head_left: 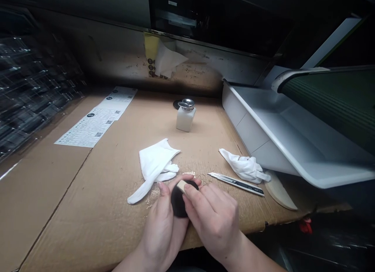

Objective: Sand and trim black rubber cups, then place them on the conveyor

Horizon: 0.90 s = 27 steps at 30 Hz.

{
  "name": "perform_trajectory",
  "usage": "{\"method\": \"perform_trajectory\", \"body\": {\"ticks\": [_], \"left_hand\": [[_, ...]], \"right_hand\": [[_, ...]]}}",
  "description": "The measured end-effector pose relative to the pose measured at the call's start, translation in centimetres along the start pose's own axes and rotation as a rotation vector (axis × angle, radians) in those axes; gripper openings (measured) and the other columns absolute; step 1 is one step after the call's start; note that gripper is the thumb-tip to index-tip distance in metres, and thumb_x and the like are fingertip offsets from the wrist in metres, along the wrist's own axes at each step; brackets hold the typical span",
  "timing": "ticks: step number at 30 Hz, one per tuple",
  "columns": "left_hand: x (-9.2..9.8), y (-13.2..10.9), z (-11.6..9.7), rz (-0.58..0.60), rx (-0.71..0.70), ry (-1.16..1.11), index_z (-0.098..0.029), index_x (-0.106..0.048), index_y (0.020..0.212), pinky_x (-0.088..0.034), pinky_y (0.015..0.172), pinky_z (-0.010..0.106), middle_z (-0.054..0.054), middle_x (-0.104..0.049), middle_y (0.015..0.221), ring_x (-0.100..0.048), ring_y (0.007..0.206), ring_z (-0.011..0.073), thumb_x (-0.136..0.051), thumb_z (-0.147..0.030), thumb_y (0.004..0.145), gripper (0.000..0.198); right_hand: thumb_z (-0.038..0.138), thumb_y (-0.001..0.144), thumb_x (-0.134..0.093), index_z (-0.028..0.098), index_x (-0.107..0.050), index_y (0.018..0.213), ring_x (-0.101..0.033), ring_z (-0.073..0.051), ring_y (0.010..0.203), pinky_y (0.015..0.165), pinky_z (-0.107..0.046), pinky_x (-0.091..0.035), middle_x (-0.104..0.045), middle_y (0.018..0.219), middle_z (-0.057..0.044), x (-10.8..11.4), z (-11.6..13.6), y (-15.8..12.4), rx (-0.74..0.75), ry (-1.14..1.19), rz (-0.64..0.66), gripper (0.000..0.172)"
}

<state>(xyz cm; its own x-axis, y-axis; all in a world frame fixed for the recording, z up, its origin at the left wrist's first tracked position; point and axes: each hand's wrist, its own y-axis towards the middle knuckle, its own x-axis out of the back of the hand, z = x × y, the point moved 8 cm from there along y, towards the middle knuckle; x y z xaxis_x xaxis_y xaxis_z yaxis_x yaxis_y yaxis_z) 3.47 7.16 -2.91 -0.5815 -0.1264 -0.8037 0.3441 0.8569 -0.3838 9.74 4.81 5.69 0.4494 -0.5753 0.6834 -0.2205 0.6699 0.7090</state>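
My left hand (162,221) is curled around a round black disc (178,201), holding it just above the cardboard near the front edge. Between the fingertips of my right hand (215,213) is a small cream-coloured block (181,185), pressed against the face of the disc; its exact material I cannot make out. Just beyond my left hand lies a crumpled white glove (155,164). Right of my right hand rest a utility knife (236,183) with its blade showing and a second white glove (244,168). Pale crumbs are scattered on the cardboard by the disc.
A white pump bottle (185,118) with a metal top stands mid-table, a dark round piece behind it. Printed label sheets (96,121) lie at left beside stacked clear plastic trays (32,80). A large white bin (263,135) and a pale curved piece (279,192) are at right.
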Motion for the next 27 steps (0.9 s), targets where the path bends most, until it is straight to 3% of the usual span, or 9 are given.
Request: {"method": "perform_trajectory", "body": {"ticks": [4, 6, 10, 13, 16, 19, 22, 24, 27], "left_hand": [[0.2, 0.1, 0.0, -0.029, -0.019, -0.027, -0.019, -0.064, 0.104, -0.037, 0.098, 0.037, 0.007, -0.066, 0.105, -0.052, 0.110, 0.0235, -0.042, -0.046, 0.085, 0.040], [0.1, 0.0, -0.1, -0.022, -0.044, -0.039, -0.021, -0.063, 0.107, -0.039, 0.096, 0.038, 0.006, -0.066, 0.105, -0.053, 0.109, 0.0230, -0.043, -0.043, 0.086, 0.037], [-0.5, -0.2, -0.4, 0.006, -0.038, -0.004, -0.014, -0.060, 0.109, -0.041, 0.094, 0.041, 0.012, -0.067, 0.101, -0.057, 0.103, 0.0257, -0.038, -0.046, 0.086, 0.046], [-0.8, -0.5, -0.4, 0.006, 0.014, 0.034, -0.007, -0.060, 0.106, -0.042, 0.090, 0.042, 0.017, -0.068, 0.097, -0.060, 0.098, 0.0287, -0.036, -0.050, 0.085, 0.053], [-1.0, -0.5, -0.5, 0.019, 0.035, 0.064, -0.007, -0.058, 0.109, -0.042, 0.089, 0.041, 0.019, -0.067, 0.100, -0.061, 0.095, 0.0285, -0.035, -0.050, 0.085, 0.054], [-0.8, -0.4, -0.2, 0.017, 0.046, 0.085, -0.009, -0.059, 0.110, -0.041, 0.091, 0.041, 0.016, -0.068, 0.099, -0.061, 0.094, 0.0266, -0.036, -0.050, 0.085, 0.052], [-0.3, -0.2, 0.0, -0.018, 0.037, 0.089, -0.013, -0.062, 0.106, -0.040, 0.092, 0.038, 0.011, -0.066, 0.104, -0.056, 0.102, 0.0251, -0.039, -0.048, 0.085, 0.047], [-0.2, -0.2, 0.0, -0.040, 0.023, 0.111, -0.015, -0.064, 0.103, -0.042, 0.090, 0.038, 0.010, -0.065, 0.107, -0.056, 0.103, 0.0255, -0.041, -0.047, 0.085, 0.042], [-0.4, -0.4, -0.3, -0.060, 0.000, 0.181, -0.014, -0.064, 0.100, -0.045, 0.084, 0.039, 0.011, -0.068, 0.099, -0.061, 0.091, 0.0253, -0.042, -0.045, 0.085, 0.041]], "right_hand": [[0.017, 0.079, -0.058, 0.014, -0.059, 0.098, -0.049, -0.014, 0.057, 0.050, -0.028, -0.036, -0.057, 0.062, -0.001, -0.5, 0.6, 1.3, 0.016, -0.023, -0.031, 0.019], [0.020, 0.081, -0.056, 0.016, -0.059, 0.096, -0.053, -0.013, 0.060, 0.054, -0.026, -0.042, -0.060, 0.066, -0.001, -0.5, 0.0, 2.6, -0.039, 0.100, -0.023, 0.016], [0.023, 0.079, -0.060, 0.021, -0.057, 0.096, -0.061, -0.012, 0.076, 0.066, -0.021, -0.050, -0.064, 0.087, 0.000, 2.0, -5.3, 3.3, -0.363, 0.438, -0.115, 0.017], [0.026, 0.077, -0.064, 0.023, -0.056, 0.102, -0.061, -0.013, 0.074, 0.059, -0.023, -0.050, -0.063, 0.090, -0.001, 4.7, -9.4, 1.6, -0.513, 0.381, -0.182, 0.027], [0.019, 0.080, -0.060, 0.024, -0.060, 0.096, -0.058, -0.016, 0.082, 0.070, -0.031, -0.048, -0.063, 0.089, -0.002, 5.5, -9.5, 1.2, -0.333, 0.274, -0.046, 0.017], [0.013, 0.084, -0.052, 0.025, -0.061, 0.092, -0.055, -0.016, 0.083, 0.079, -0.037, -0.042, -0.064, 0.086, 0.000, 4.5, -5.8, 1.8, -0.036, 0.231, 0.144, 0.017], [0.015, 0.087, -0.048, 0.025, -0.062, 0.090, -0.052, -0.014, 0.078, 0.079, -0.037, -0.039, -0.065, 0.085, 0.002, 2.7, -1.9, 2.5, 0.183, 0.177, 0.314, 0.017], [0.015, 0.087, -0.046, 0.024, -0.062, 0.090, -0.050, -0.013, 0.077, 0.074, -0.034, -0.039, -0.065, 0.086, 0.002, 1.8, -0.9, 2.9, 0.253, 0.160, 0.363, 0.018], [0.018, 0.088, -0.047, 0.024, -0.062, 0.092, -0.049, -0.012, 0.077, 0.070, -0.031, -0.039, -0.065, 0.088, 0.002, 1.4, -2.6, 2.8, 0.235, 0.172, 0.368, 0.017]]}}
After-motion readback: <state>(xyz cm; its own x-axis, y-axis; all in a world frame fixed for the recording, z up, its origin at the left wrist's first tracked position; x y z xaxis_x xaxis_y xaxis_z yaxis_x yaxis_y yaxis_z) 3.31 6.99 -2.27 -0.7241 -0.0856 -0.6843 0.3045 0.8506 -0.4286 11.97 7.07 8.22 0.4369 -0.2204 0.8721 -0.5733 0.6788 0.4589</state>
